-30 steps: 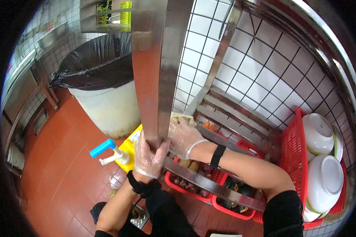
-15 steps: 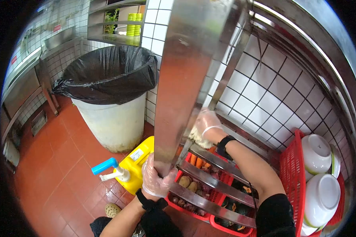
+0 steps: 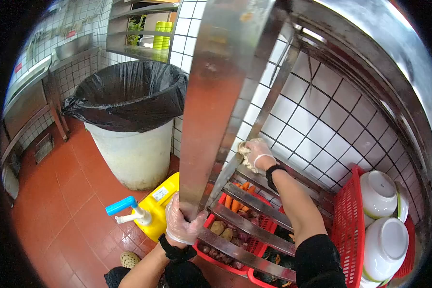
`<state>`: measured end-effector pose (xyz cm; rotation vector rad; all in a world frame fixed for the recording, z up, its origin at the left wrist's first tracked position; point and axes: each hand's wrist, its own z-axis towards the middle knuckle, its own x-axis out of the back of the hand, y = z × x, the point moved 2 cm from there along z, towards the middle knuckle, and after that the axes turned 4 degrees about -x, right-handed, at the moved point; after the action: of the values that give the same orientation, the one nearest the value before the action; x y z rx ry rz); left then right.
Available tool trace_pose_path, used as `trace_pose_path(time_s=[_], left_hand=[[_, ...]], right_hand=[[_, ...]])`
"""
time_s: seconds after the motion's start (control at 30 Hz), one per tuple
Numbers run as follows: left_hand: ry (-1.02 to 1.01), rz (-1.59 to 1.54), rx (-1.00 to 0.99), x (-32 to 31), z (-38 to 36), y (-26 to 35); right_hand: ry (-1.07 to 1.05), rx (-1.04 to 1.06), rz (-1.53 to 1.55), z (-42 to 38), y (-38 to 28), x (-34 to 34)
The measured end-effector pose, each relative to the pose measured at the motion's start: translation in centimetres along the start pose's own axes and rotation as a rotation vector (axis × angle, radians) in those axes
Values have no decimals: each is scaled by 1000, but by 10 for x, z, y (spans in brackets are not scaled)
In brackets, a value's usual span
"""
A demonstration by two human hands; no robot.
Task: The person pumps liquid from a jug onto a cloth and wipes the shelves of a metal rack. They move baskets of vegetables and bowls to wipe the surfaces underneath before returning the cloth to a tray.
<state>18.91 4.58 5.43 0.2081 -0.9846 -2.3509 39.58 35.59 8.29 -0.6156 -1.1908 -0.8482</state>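
Observation:
My left hand [image 3: 182,224], in a clear plastic glove, is wrapped around the lower part of a wide stainless-steel rack post [image 3: 209,110]. My right hand [image 3: 259,152], gloved the same way, presses a crumpled whitish cloth [image 3: 245,150] against the rack's back corner near the tiled wall. Between the two hands run the slats [image 3: 247,222] of the rack's lower shelf. Under them stand red baskets [image 3: 248,271] with carrots [image 3: 235,204], potatoes [image 3: 218,227] and dark vegetables.
A yellow jug [image 3: 153,204] with a blue-handled pump [image 3: 121,205] stands left of the post. Behind it is a white bin [image 3: 134,153] lined with a black bag [image 3: 129,103]. At right, a red basket [image 3: 346,225] holds white bowls [image 3: 385,247]. Red tiles [image 3: 57,206] cover the floor.
My right hand and the cloth have moved along the rack's rear to the back corner, out from beside the post. My left hand keeps its grip on the post. The view has shifted slightly.

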Motion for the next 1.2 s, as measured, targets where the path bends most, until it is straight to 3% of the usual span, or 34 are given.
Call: trace_pose_path(time_s=[0.1,0.23,0.3,0.33,0.37,0.43,0.53,0.7,0.77,0.9,0.93,1.03,1.1,1.2], left_hand=[[37,-29,0,-4,0,1],[65,26,16,-3,-2,7],[66,58,2,-5,-1,-1],[64,31,-35,-5,2,0],[49,32,-9,-5,1,1],[12,36,36,-3,0,0],[23,-30,-11,-4,5,-2],[-14,-114,69,-4,0,-8],[-30,-95,17,-2,1,-11],[-38,-72,13,-3,-7,-13],[-46,-49,19,-2,-7,-15],[10,19,-22,-4,-13,-21],[18,49,-23,-3,-6,-12],[-3,-25,67,-3,-4,-5]], right_hand=[[-9,-34,-38,-42,37,0],[-113,-258,82,-129,87,40],[-146,-186,-41,-167,97,71],[-316,-424,-6,-175,152,42],[-166,-338,-221,-188,145,53],[-95,-301,-262,-189,141,54],[-178,-453,58,-154,101,55],[138,185,-25,-42,3,-2],[29,12,66,3,-34,-2],[-95,-56,102,5,-45,15],[-1,33,37,4,-27,-10],[-43,-98,-18,-26,-7,3],[90,-9,28,-66,19,14],[-10,-231,37,-142,76,39]])
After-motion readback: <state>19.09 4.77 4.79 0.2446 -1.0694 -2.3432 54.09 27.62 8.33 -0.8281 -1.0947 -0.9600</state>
